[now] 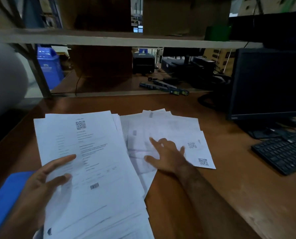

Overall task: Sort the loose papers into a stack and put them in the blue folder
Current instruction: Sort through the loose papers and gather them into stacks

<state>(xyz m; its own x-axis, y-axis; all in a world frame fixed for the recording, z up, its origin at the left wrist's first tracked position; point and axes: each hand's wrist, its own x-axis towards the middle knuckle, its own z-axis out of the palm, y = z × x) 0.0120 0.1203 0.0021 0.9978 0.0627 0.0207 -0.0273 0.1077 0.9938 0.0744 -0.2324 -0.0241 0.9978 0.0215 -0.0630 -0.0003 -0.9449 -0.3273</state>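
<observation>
A thick stack of printed white papers (95, 169) lies at the front left of the wooden desk, its top sheet showing a QR code and a barcode. My left hand (45, 180) rests flat on the stack's left side with fingers spread. To the right, several loose papers (171, 128) lie fanned out and overlapping. My right hand (166, 154) lies on these loose sheets, fingers apart, index finger stretched forward. The blue folder (6, 200) lies at the front left corner, partly hidden under my left hand and the stack.
A black keyboard (281, 150) and a dark monitor (268, 83) stand at the right. A metal shelf rail (119, 39) crosses above the desk's far side. Behind it are a blue bin (48, 66), a printer (143, 63) and cables. Bare wooden desk (230, 178) shows at the front right.
</observation>
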